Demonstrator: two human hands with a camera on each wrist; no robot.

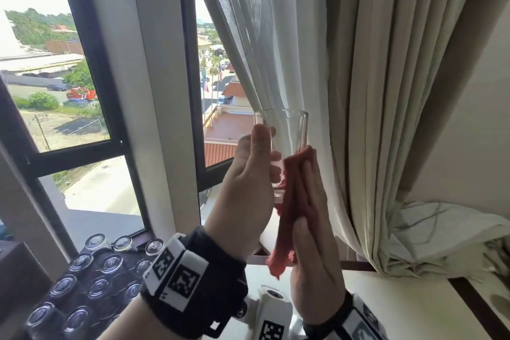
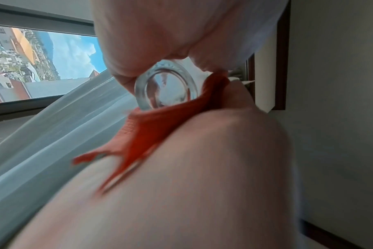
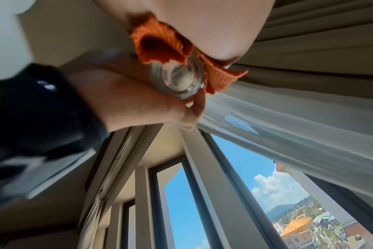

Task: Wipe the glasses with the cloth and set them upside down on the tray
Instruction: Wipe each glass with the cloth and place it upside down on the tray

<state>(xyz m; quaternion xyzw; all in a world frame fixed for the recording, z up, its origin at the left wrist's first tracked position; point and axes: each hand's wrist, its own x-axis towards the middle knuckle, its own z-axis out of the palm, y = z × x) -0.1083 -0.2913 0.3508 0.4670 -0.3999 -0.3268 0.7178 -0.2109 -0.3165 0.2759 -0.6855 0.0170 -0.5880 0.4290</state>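
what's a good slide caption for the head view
Left hand holds a glass upright; right hand presses a red cloth against it.

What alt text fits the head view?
A left hand holds a clear glass upright while the right hand presses a red cloth against its side; upside-down glasses sit lower left by the window.

Strong daylight through the window (image 1: 69, 77) blows out the sky top-left, wide-angle bends its frame, and both wrist views show motion blur on close, out-of-focus skin.
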